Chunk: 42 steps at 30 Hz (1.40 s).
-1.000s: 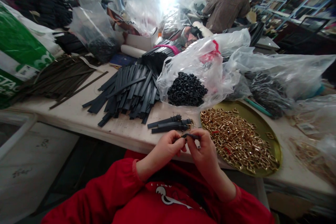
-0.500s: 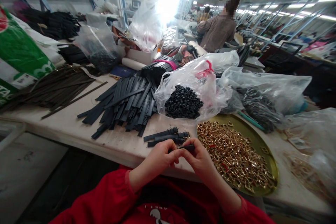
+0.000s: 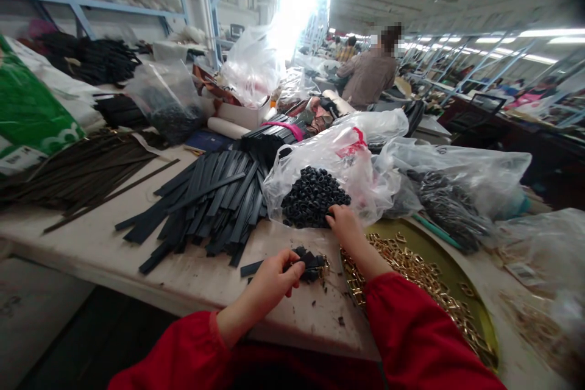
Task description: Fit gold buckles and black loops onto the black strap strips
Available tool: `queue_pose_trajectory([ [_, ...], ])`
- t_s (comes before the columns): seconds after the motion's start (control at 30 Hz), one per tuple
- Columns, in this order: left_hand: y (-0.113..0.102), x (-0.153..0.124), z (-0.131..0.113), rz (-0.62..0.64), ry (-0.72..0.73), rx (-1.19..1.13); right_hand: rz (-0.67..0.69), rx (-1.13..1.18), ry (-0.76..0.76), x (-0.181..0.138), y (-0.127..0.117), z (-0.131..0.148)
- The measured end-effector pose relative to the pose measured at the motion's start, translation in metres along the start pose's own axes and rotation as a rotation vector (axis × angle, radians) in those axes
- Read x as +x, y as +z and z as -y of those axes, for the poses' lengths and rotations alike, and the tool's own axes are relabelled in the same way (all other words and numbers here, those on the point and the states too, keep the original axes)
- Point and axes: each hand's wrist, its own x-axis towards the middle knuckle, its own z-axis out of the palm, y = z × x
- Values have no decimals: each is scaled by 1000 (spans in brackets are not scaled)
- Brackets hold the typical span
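My left hand (image 3: 276,274) is closed, thumb against fingers, on a dark strap (image 3: 309,258) whose end sticks out to the right. Just under and behind it lie a few finished-looking black straps (image 3: 251,269) with gold buckles at their right end, partly covered by the hand. My right hand (image 3: 345,224) reaches forward to the right edge of a heap of small black loops (image 3: 311,195) in an opened clear plastic bag (image 3: 274,180). Its fingers are bent and slightly apart at the loops; I see nothing held between them.
A round gold-coloured tray (image 3: 475,274) full of gold buckles (image 3: 411,274) stands at the right, partly behind my right sleeve. Many black straps (image 3: 205,195) are piled left of the bag, brown strips (image 3: 91,164) farther left. Plastic bags (image 3: 461,164) crowd the back; a person (image 3: 370,76) is beyond.
My right hand has left the left hand and moved forward to the black loops. The left hand stays near the buckled straps, still holding a strap. The view has tilted up slightly.
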Motion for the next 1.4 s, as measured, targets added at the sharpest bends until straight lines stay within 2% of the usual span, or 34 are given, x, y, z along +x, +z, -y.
queue_pose_trajectory([
  [0.23, 5, 3, -6, -32, 36, 12, 55, -82, -5, -1, 9, 6],
  [0.37, 6, -3, -9, -49, 71, 28, 1, 3, 27, -2, -4, 10],
  [0.47, 1, -9, -14, -117, 102, -4, -52, 122, 12, -16, -19, 18],
  [0.5, 0, -10, -16, -149, 117, -21, -49, 190, -1, -26, -23, 23],
  [0.57, -1, -12, -20, -211, 159, -48, 27, 486, -3, -49, -27, 34],
  [0.63, 1, -14, -23, -250, 207, -51, 180, 1016, 73, -75, -28, 45],
  [0.7, 4, -15, -24, -223, 251, -21, 285, 1425, 210, -97, -28, 54],
  [0.77, 6, -19, -23, -149, 263, 34, 312, 1561, 305, -112, -30, 58],
  [0.9, 3, -26, -25, 12, 119, 138, 325, 1460, 231, -124, -36, 56],
  [0.97, 2, -29, -27, 62, 105, 198, 326, 1383, 184, -127, -38, 54],
  [1.07, 2, -30, -28, 54, 142, 247, 342, 1334, 166, -130, -35, 54],
  [1.27, 9, -33, -20, 67, 178, 36, 271, 1443, 274, -140, -21, 57],
  [1.4, 8, -35, -17, 66, 151, 1, 280, 1454, 228, -148, -18, 61],
])
